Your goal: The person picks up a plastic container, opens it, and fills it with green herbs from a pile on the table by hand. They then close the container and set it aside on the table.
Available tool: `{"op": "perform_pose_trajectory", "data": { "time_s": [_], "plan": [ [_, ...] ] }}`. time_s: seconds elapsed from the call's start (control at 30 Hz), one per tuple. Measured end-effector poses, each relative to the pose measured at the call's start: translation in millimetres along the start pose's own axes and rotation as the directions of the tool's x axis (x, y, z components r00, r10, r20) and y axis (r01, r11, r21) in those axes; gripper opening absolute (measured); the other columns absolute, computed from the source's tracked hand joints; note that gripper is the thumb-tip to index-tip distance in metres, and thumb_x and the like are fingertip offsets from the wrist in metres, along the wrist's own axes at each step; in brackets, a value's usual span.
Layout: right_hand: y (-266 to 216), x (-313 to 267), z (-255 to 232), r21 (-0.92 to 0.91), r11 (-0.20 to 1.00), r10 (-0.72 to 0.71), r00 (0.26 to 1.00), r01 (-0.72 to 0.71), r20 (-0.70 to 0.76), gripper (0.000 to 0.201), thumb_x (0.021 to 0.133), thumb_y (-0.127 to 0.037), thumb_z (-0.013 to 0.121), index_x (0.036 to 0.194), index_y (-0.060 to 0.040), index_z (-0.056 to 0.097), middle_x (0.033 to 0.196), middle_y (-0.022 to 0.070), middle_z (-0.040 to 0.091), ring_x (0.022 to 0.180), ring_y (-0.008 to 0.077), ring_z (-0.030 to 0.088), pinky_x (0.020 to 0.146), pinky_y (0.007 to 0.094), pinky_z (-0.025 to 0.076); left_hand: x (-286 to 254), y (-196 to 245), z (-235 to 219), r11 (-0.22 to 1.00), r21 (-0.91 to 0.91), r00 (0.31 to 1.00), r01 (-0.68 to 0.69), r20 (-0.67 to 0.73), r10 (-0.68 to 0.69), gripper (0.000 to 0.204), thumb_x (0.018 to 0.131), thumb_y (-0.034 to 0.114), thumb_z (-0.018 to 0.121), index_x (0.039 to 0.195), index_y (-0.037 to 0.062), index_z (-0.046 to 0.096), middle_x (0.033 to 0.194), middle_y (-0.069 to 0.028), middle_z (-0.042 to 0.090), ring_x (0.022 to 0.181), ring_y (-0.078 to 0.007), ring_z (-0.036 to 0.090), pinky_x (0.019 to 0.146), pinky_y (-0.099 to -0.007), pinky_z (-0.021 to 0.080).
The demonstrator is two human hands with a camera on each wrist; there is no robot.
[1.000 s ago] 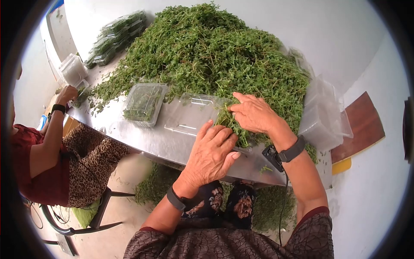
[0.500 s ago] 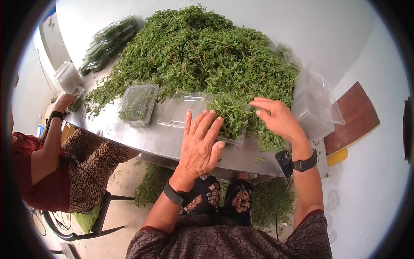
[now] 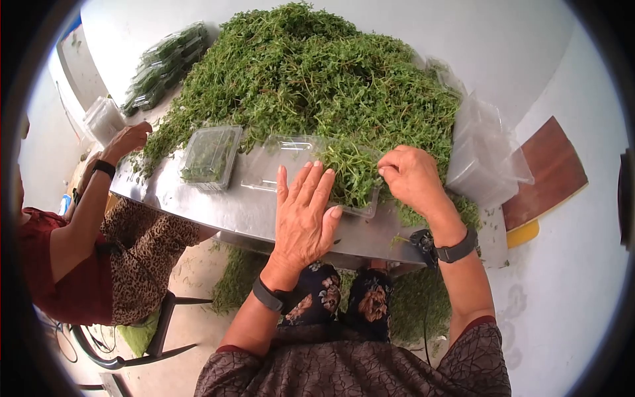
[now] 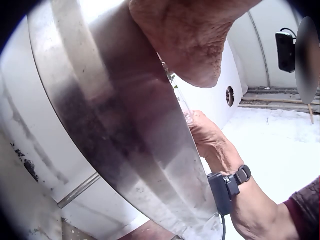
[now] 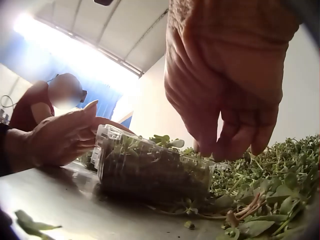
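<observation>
From the head view we see our left hand [image 3: 303,213] lying flat on the steel counter [image 3: 231,212], fingers straight and spread, fingertips touching the near side of an open clear box [image 3: 350,188] that is stuffed with sprigs [image 3: 350,173]. Our right hand [image 3: 411,177] is at the box's right end with fingers curled in at the sprigs; whether it pinches any we cannot tell. Behind the box rises a big herb pile [image 3: 317,79], covering most of the counter. Left of our box lies its open lid [image 3: 281,162], and further left a second box [image 3: 211,155] partly filled. A stack of empty boxes [image 3: 486,159] stands at the right, filled packs [image 3: 165,63] at the far left corner, and another person's hand [image 3: 129,139] reaches toward the pile's left edge. From the left wrist we see the counter [image 4: 125,130] edge from below, the heel of our left hand [image 4: 195,40] pressed on top, and our right hand [image 4: 212,142] beyond it at the rim. From the right wrist the box [image 5: 150,170] sits on the counter [image 5: 65,205], our left hand [image 5: 55,137] flat against its far end, and our right hand [image 5: 225,90] above its near end, fingertips bunched downward over loose sprigs [image 5: 265,200].
</observation>
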State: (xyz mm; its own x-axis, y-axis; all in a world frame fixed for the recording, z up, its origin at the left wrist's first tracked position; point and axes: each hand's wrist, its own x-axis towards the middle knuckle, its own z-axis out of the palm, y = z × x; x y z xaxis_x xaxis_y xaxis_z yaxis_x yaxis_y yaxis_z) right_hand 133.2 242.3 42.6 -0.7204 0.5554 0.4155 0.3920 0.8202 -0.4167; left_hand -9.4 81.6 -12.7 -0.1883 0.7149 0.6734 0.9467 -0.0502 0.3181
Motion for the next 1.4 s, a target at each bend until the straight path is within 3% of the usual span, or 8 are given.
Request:
{"op": "perform_pose_trajectory", "data": {
  "time_s": [0.17, 0.33, 0.53, 0.8, 1.03, 1.27, 1.33, 1.4],
  "plan": [
    [-8.9, -3.9, -7.9, -0.187, 0.978, -0.079, 0.992, 0.096, 0.097, 0.012, 0.077, -0.007, 0.064, 0.085, -0.0018, 0.070, 0.093, 0.0140, 0.066, 0.089, 0.0313, 0.060, 0.078, 0.0390, 0.047, -1.0, -2.8, 0.5, 1.000, -0.015, 0.999, -0.001, -0.041, 0.000, 0.048, 0.093, 0.031, 0.042, 0.129, -0.0003, 0.049, 0.134, -0.0205, 0.046, 0.130, -0.0358, 0.038, 0.113, -0.0544, 0.011],
    [-21.4, -24.3, -7.9, 0.046, 0.995, -0.083, 0.994, 0.087, -0.071, 0.019, 0.078, -0.008, 0.063, 0.095, -0.0033, 0.070, 0.104, 0.0199, 0.064, 0.098, 0.0343, 0.058, 0.091, 0.0414, 0.043, -3.9, -7.8, 2.1, 0.991, -0.133, 0.973, 0.019, -0.224, -0.048, 0.048, 0.096, 0.032, 0.036, 0.129, -0.0005, 0.049, 0.137, -0.0196, 0.045, 0.131, -0.0354, 0.037, 0.113, -0.0539, 0.011],
    [-56.4, -45.5, 13.9, -0.082, 0.975, -0.217, 0.969, 0.209, -0.115, 0.036, 0.078, -0.009, 0.065, 0.113, -0.0037, 0.064, 0.127, 0.0232, 0.053, 0.119, 0.0373, 0.047, 0.104, 0.0443, 0.034, -6.6, -11.0, 0.7, 0.980, -0.193, 0.951, -0.054, -0.309, -0.008, 0.045, 0.096, 0.031, 0.037, 0.126, 0.0008, 0.052, 0.136, -0.0181, 0.047, 0.129, -0.0344, 0.039, 0.113, -0.0527, 0.012],
    [-53.9, -43.3, 25.8, -0.176, 0.940, -0.306, 0.951, 0.293, -0.050, 0.035, 0.070, -0.016, 0.069, 0.100, 0.0005, 0.065, 0.113, 0.0184, 0.059, 0.119, 0.0343, 0.046, 0.105, 0.0505, 0.030, 18.0, -6.1, -8.9, 0.990, -0.123, 0.993, -0.076, 0.077, 0.086, 0.043, 0.096, 0.032, 0.035, 0.119, 0.0053, 0.060, 0.127, -0.0136, 0.055, 0.128, -0.0316, 0.042, 0.115, -0.0503, 0.009],
    [-45.0, -38.4, 25.7, -0.210, 0.922, -0.330, 0.944, 0.327, 0.021, 0.028, 0.067, -0.014, 0.069, 0.091, -0.0013, 0.067, 0.093, 0.0124, 0.061, 0.103, 0.0289, 0.052, 0.105, 0.0496, 0.029, 25.3, -7.6, -2.4, 0.998, -0.061, 0.983, -0.011, 0.184, 0.022, 0.040, 0.095, 0.031, 0.038, 0.112, 0.0055, 0.063, 0.115, -0.0112, 0.062, 0.124, -0.0302, 0.045, 0.115, -0.0504, 0.010],
    [-40.4, -36.3, 27.9, -0.237, 0.889, -0.403, 0.915, 0.392, 0.003, 0.013, 0.066, -0.011, 0.070, 0.076, -0.0029, 0.067, 0.086, 0.0097, 0.063, 0.101, 0.0273, 0.054, 0.106, 0.0500, 0.029, 20.5, -11.7, 1.0, 0.996, -0.081, 0.978, 0.035, 0.209, -0.018, 0.039, 0.096, 0.031, 0.038, 0.113, 0.0057, 0.062, 0.119, -0.0121, 0.060, 0.125, -0.0292, 0.045, 0.114, -0.0508, 0.011],
    [-45.8, -41.8, 19.8, -0.208, 0.910, -0.369, 0.930, 0.358, -0.014, 0.014, 0.067, -0.012, 0.073, 0.076, -0.0035, 0.067, 0.086, 0.0087, 0.063, 0.104, 0.0279, 0.053, 0.106, 0.0507, 0.028, 13.4, -19.7, -5.0, 0.988, -0.146, 0.993, -0.047, -0.112, 0.030, 0.041, 0.097, 0.033, 0.037, 0.118, 0.0065, 0.060, 0.131, -0.0137, 0.053, 0.128, -0.0279, 0.043, 0.114, -0.0508, 0.009],
    [-47.8, -50.5, 12.1, -0.206, 0.927, -0.316, 0.948, 0.313, 0.020, 0.025, 0.069, -0.015, 0.075, 0.090, -0.0044, 0.068, 0.100, 0.0098, 0.064, 0.114, 0.0296, 0.049, 0.108, 0.0511, 0.027, 1.7, -26.3, -21.5, 0.992, -0.123, 0.991, -0.012, -0.132, -0.004, 0.037, 0.096, 0.026, 0.041, 0.122, 0.0057, 0.057, 0.139, -0.0153, 0.045, 0.130, -0.0278, 0.042, 0.114, -0.0497, 0.012]
  ]
}}
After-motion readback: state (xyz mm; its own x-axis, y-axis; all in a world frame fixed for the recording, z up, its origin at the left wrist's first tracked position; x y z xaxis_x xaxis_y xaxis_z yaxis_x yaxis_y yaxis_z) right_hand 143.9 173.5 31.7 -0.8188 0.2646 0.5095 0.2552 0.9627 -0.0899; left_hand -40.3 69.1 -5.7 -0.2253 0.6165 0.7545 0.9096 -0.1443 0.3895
